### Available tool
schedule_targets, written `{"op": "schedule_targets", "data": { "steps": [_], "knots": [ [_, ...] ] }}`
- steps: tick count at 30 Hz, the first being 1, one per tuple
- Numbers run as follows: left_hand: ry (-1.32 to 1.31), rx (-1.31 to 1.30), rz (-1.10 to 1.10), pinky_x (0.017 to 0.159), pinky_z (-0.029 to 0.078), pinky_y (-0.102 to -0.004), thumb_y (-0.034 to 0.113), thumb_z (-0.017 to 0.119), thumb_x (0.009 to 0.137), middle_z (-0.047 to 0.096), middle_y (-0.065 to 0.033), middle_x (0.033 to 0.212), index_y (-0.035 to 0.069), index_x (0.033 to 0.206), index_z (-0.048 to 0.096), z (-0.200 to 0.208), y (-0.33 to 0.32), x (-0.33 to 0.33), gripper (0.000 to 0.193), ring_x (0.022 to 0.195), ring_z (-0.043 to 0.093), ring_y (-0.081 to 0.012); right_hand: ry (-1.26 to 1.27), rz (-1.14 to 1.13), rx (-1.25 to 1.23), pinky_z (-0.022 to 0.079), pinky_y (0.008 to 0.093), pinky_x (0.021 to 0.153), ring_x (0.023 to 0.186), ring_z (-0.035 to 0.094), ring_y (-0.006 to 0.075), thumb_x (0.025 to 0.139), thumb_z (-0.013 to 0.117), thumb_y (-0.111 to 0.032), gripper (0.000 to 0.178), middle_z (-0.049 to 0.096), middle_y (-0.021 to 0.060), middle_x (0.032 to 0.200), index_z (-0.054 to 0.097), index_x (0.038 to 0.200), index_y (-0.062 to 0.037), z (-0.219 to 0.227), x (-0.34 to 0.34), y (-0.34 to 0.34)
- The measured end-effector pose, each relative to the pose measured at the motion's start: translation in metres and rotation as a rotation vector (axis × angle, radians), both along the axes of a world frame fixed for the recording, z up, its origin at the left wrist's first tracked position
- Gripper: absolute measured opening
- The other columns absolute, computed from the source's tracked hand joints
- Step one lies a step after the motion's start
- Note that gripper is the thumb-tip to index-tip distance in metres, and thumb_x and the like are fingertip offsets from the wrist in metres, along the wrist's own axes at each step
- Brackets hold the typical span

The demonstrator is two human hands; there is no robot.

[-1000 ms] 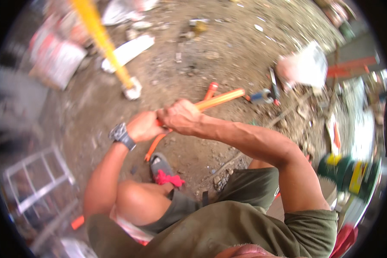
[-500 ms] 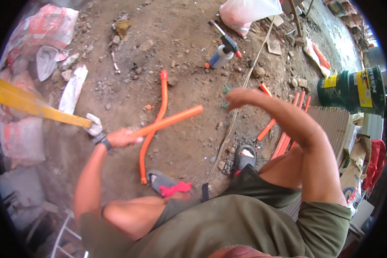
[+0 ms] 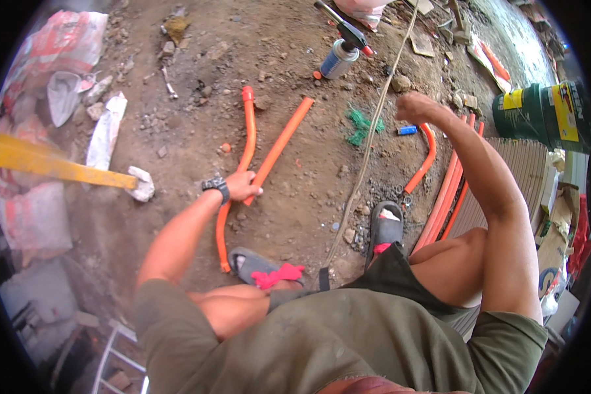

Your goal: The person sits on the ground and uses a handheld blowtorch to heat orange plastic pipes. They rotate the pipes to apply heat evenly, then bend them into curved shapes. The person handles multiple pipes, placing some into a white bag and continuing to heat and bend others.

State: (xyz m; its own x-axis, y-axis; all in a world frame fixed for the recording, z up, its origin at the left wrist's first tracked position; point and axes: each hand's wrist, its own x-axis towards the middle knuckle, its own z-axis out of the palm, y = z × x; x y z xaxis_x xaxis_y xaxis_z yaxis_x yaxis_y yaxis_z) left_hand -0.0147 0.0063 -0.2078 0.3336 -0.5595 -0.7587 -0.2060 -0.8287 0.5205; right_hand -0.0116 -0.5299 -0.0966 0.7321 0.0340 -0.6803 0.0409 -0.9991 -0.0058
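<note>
My left hand [image 3: 243,186], with a dark watch on its wrist, is closed round the lower end of a straight orange pipe [image 3: 282,148]. Beneath that hand lies a longer, gently bent orange pipe [image 3: 250,141] with a flared top end. My right hand [image 3: 419,107] hovers over the ground with curled fingers; what they hold, if anything, is hidden. Just below it are a small blue cylindrical item [image 3: 407,131] and a curved orange pipe [image 3: 425,163]. A tangle of green netting or string [image 3: 359,126] lies to the left of these.
A blowtorch on a gas can [image 3: 340,58] stands on the dirt ahead. Several long orange pipes [image 3: 442,196] lie right, beside stacked sheets [image 3: 505,174] and a green bucket [image 3: 519,113]. A yellow bar [image 3: 65,164] juts in from the left, near sacks [image 3: 36,213]. A cord [image 3: 374,125] crosses the ground.
My left hand has moved right and swung the straight pipe to a steeper angle, off the bent one. My right hand has moved right, away from the green tangle, uncovering it.
</note>
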Motion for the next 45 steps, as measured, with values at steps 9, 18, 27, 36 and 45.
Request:
{"op": "schedule_targets", "data": {
  "steps": [9,18,27,36,45],
  "knots": [
    [-0.151,0.166,-0.250,0.079,0.057,-0.0457,0.040,0.074,0.089,0.075,-0.0169,0.084,0.007,0.090,0.073,0.008,-0.029,0.026,0.034,0.086,0.074,-0.0344,-0.066,-0.041,0.137,0.055,0.0493,0.077,0.086,0.071,0.0382,0.084,0.074,-0.039,0.037,0.075,0.0203,0.094,0.074,0.093,-0.0033,-0.011,-0.014,-0.020],
    [-0.418,-0.283,0.150,0.074,0.057,-0.0402,0.031,0.075,0.090,0.075,-0.0152,0.084,0.005,0.091,0.074,0.042,-0.091,0.075,0.026,0.078,0.073,-0.0287,-0.415,-0.216,0.102,0.052,0.0521,0.076,0.082,0.069,0.0411,0.090,0.066,-0.031,0.031,0.070,0.0259,0.084,0.071,0.093,-0.0007,0.021,-0.016,-0.118],
    [-0.366,-0.509,0.345,0.060,0.052,-0.0255,0.018,0.068,0.099,0.068,-0.0011,0.078,0.003,0.100,0.068,0.116,-0.151,0.128,0.015,0.065,0.065,-0.0089,-0.677,-0.376,0.345,0.053,0.0486,0.071,0.070,0.068,0.0305,0.098,0.066,-0.050,0.049,0.071,0.0178,0.075,0.073,0.091,-0.0014,0.018,0.007,-0.111],
    [-0.295,-0.522,0.473,0.063,0.052,-0.0249,0.020,0.068,0.100,0.069,-0.0001,0.083,0.006,0.104,0.068,0.135,-0.129,0.131,0.015,0.073,0.066,-0.0083,-1.100,-0.420,0.736,0.055,0.0480,0.086,0.095,0.072,0.0353,0.098,0.058,-0.065,0.064,0.074,0.0210,0.094,0.077,0.110,-0.0047,0.049,0.105,-0.008],
    [-0.799,-0.587,0.586,0.088,0.058,-0.0371,0.022,0.081,0.087,0.073,-0.0157,0.108,-0.001,0.121,0.068,0.087,-0.216,0.086,0.043,0.097,0.072,-0.0232,-0.535,-0.208,0.238,0.058,0.0497,0.079,0.085,0.074,0.0386,0.092,0.058,-0.023,0.024,0.074,0.0201,0.084,0.072,0.088,-0.0043,-0.022,-0.007,-0.054]
  ]
}}
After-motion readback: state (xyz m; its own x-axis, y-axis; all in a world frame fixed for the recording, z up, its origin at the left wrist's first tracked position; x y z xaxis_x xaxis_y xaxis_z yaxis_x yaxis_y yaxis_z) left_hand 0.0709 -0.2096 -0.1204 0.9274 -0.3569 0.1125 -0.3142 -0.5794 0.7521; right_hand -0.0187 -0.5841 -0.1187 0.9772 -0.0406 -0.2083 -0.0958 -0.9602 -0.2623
